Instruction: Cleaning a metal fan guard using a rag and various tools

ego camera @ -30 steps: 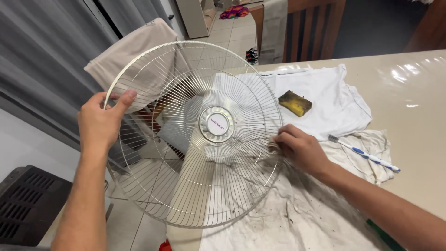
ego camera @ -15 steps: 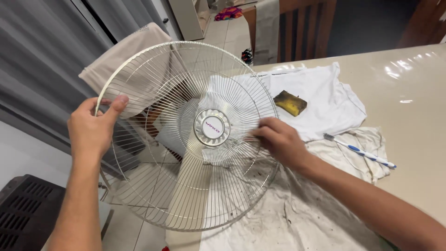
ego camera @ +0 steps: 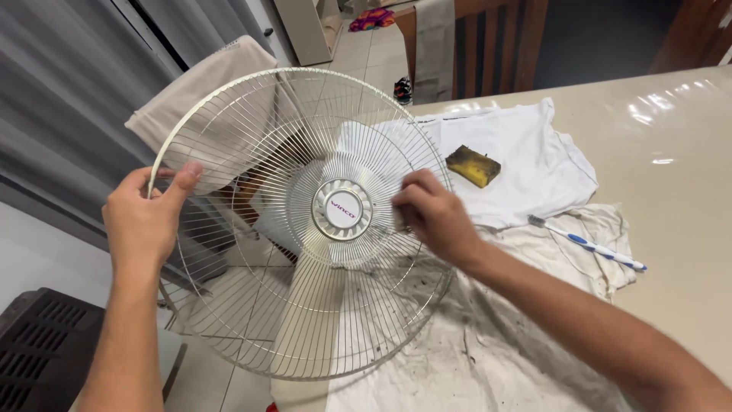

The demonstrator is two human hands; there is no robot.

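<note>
Fan guard: the round, pale wire fan grille (ego camera: 305, 229) with its white plastic hub stands tilted on edge. Its lower rim rests on the soiled cloth at the table's near-left edge, and its left half hangs out past the table over the floor.

Left hand: your left hand (ego camera: 145, 221) is closed around the grille's outer rim at the upper left, thumb over the wire, fingers behind.

Right hand: your right hand (ego camera: 431, 217) is pressed against the wires just right of the hub, fingers curled. Something small may be pinched there, but you cannot tell what, or whether the fingers hold anything at all.

Just changed: against the picture a second ago, your right hand has travelled from the grille's right rim inward toward the hub. Your left has slid a little lower along the rim, and the grille looks slightly turned.

Meaning: the wiping contact now seems to sit on the inner spokes, not the rim.

Edges: the grey-streaked white cloth (ego camera: 488, 343) ends at the table edge right under the grille.

Nearby things: a dirty yellow sponge (ego camera: 473, 166) lies on a cleaner white cloth (ego camera: 526, 160), and a blue-and-white toothbrush (ego camera: 591, 244) lies beside your right forearm.

Open room: the glossy beige table (ego camera: 679, 152) lies open to the right. To the left stand a dark slatted object (ego camera: 38, 343) and grey curtains (ego camera: 61, 99).
</note>
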